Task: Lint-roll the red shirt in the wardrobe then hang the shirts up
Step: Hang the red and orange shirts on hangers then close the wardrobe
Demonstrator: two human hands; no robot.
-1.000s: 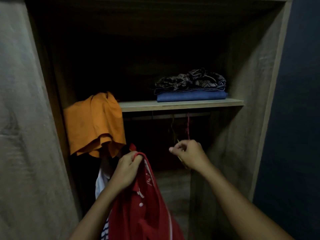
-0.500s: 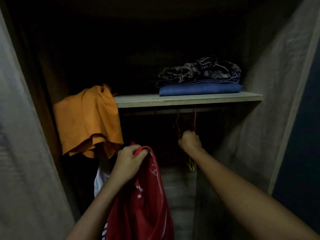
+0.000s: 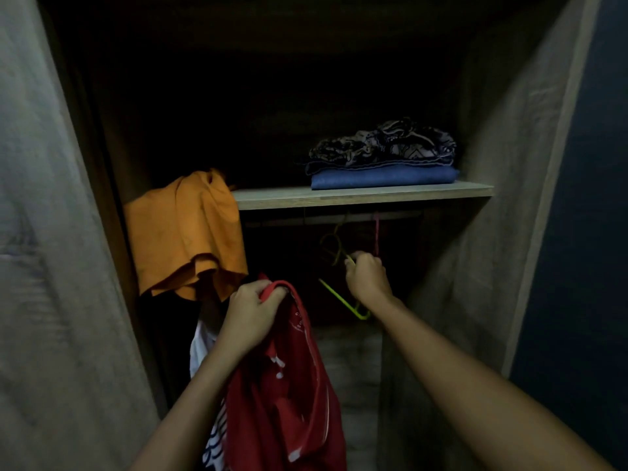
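Grey-brown wooden wardrobe (image 3: 503, 164): open, interior dark. Pale wooden shelf (image 3: 339, 198) across middle. Red collared shirt with white trim (image 3: 289, 402): near, low centre, hanging from left hand (image 3: 251, 317), fingers bunched round collar. Orange cloth (image 3: 183, 232) draped over shelf's left end. Folded blue garment (image 3: 384, 176) on shelf at right, dark patterned garment (image 3: 384, 144) on top. Right hand (image 3: 367, 278) curled round thin yellow-green hanger (image 3: 339, 297) below shelf, right of shirt.
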